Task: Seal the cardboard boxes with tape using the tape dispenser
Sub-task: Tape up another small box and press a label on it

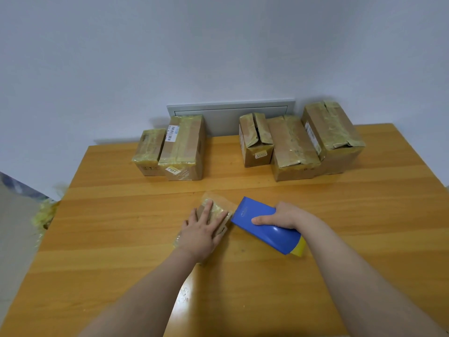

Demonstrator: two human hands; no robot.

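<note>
The small cardboard box (219,211) lies flat near the middle of the table (121,239). The left grip (201,229) pins it, with straight, unclenched fingers pressing on its taped top. Touching the box's right edge, the blue tape dispenser (277,235) is grasped by the right grip (279,216), thumb across its body. For a clean pass, I judge, keep the box pressed still, hold the dispenser's mouth low against that edge, and draw it in one even stroke so the tape lies unwrinkled. Well beyond the box, larger boxes (182,147) stand along the table's far side.
</note>
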